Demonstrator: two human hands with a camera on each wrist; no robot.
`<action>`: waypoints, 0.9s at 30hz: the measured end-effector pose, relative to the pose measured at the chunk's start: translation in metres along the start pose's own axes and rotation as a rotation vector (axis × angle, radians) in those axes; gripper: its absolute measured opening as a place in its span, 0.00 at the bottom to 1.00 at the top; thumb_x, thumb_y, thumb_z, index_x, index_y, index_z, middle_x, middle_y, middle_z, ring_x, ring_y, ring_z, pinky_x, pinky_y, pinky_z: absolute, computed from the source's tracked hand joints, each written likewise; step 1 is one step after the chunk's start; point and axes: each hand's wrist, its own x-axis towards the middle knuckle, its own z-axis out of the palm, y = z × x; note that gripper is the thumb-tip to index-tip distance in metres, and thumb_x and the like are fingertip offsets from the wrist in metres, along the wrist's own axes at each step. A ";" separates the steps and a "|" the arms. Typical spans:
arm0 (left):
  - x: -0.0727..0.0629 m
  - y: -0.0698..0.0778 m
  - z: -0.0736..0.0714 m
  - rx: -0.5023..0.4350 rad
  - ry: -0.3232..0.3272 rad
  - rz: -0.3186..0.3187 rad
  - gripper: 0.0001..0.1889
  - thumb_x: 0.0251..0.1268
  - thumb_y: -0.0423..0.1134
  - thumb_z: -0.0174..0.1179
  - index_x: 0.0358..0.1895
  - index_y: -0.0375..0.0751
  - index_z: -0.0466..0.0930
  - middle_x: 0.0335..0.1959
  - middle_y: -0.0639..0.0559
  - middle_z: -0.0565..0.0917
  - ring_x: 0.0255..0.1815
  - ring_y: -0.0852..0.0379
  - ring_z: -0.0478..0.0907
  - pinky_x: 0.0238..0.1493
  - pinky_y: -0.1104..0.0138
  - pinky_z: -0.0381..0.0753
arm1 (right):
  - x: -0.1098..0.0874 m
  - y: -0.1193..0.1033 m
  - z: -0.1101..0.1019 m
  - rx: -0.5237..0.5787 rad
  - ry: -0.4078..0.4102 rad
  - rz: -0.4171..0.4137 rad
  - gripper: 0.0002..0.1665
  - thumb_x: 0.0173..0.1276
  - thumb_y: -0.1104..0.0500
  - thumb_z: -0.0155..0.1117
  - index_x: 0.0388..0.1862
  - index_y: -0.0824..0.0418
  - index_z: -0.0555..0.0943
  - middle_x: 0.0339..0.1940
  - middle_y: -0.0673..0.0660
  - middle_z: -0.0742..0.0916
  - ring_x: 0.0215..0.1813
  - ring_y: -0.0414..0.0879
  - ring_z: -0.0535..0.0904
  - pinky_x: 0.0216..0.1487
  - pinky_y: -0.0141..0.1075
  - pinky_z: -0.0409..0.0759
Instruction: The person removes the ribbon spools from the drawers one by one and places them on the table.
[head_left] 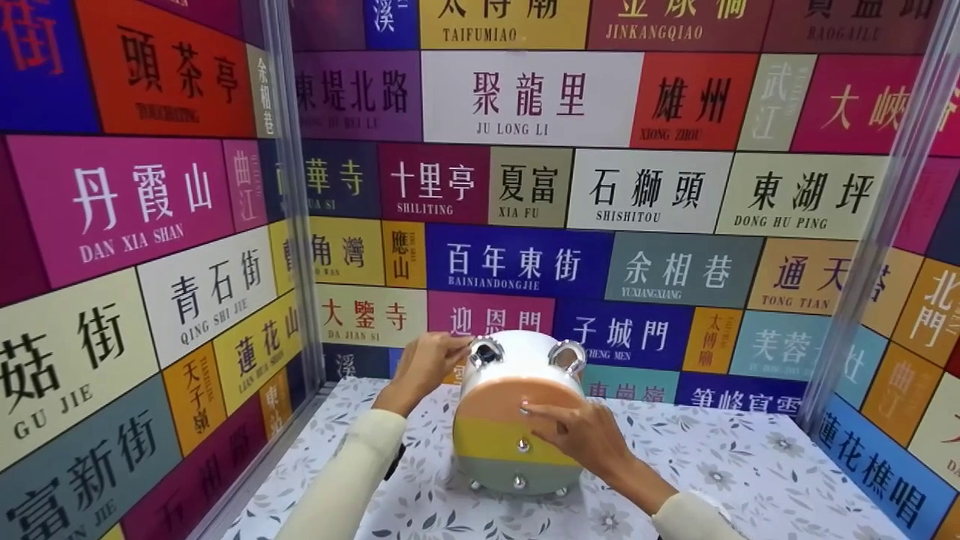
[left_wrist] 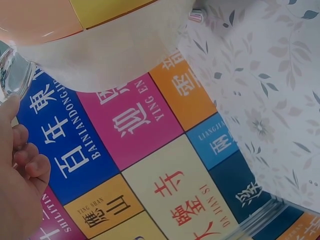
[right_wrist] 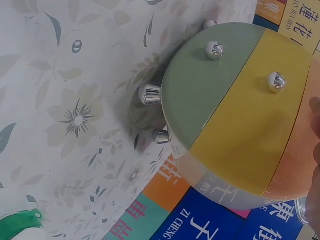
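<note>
A small drum-shaped box [head_left: 517, 465] stands on the table, its round front split into orange, yellow and green drawer-like bands. Each band carries a silver ball knob, and two silver rings rise on the white top. My left hand [head_left: 431, 367] pinches the left silver ring [head_left: 486, 351] at its outer side. In the left wrist view its curled fingers [left_wrist: 32, 162] sit beside that ring. My right hand [head_left: 589, 435] holds the top knob [head_left: 524, 408] on the orange band with its fingertips. The right wrist view shows the yellow band's knob [right_wrist: 276, 82] uncovered; the top knob is hidden there.
The box rests on short silver feet [right_wrist: 151, 94] on a white tabletop with a leaf-and-flower print [head_left: 712, 472]. Panels of coloured place-name signs [head_left: 517, 259] stand behind and at both sides, with clear corner posts [head_left: 296, 187]. A green mark [right_wrist: 21, 224] shows at the right wrist view's corner.
</note>
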 end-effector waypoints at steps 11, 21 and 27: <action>0.001 0.001 -0.001 -0.007 -0.015 -0.008 0.12 0.73 0.48 0.67 0.55 0.60 0.90 0.31 0.57 0.87 0.29 0.61 0.78 0.31 0.68 0.79 | -0.018 0.000 0.005 0.037 -0.039 0.030 0.27 0.44 0.48 0.90 0.47 0.40 0.93 0.11 0.38 0.72 0.18 0.25 0.58 0.18 0.21 0.59; 0.002 0.001 -0.005 0.015 -0.002 0.021 0.12 0.73 0.48 0.67 0.55 0.62 0.90 0.31 0.56 0.87 0.31 0.59 0.81 0.32 0.65 0.81 | -0.029 0.001 0.022 0.039 -0.077 0.072 0.23 0.44 0.48 0.90 0.43 0.38 0.93 0.11 0.38 0.76 0.18 0.24 0.62 0.18 0.24 0.67; 0.002 -0.002 -0.003 0.020 -0.030 0.012 0.12 0.74 0.49 0.65 0.57 0.63 0.89 0.35 0.57 0.89 0.33 0.60 0.83 0.35 0.67 0.82 | -0.034 -0.001 0.033 0.049 -0.094 0.080 0.21 0.47 0.47 0.89 0.42 0.39 0.93 0.10 0.38 0.77 0.17 0.24 0.61 0.18 0.22 0.65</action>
